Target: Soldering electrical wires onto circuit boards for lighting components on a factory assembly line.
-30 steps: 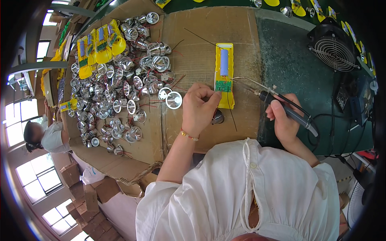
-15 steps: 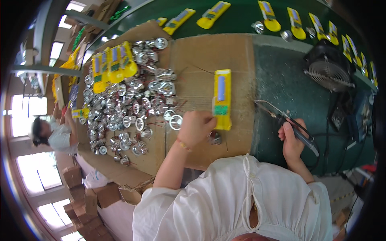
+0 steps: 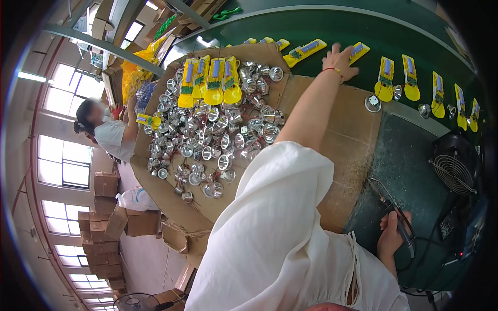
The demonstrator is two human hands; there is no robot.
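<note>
My left hand reaches far over the green work surface, fingers spread. It is at a yellow spoon-shaped plate that carries a blue-lilac cylinder; whether the fingertips touch the plate I cannot tell. My right hand, low at the right, is closed around the dark handle of a soldering iron. The iron's thin metal tip and a wire beside it point up and left over the dark mat. A silver reflector cup lies at the cardboard's edge, below the row of yellow plates.
Many silver reflector cups with wires crowd the cardboard sheet at left, several yellow plates lying on top. More plates line the green belt. A black fan stands at right. Another person works at far left.
My left hand has moved from the yellow plate on the cardboard out to the far green belt and opened. That spot's plate is gone. The view has shifted; my right hand still grips the soldering iron.
</note>
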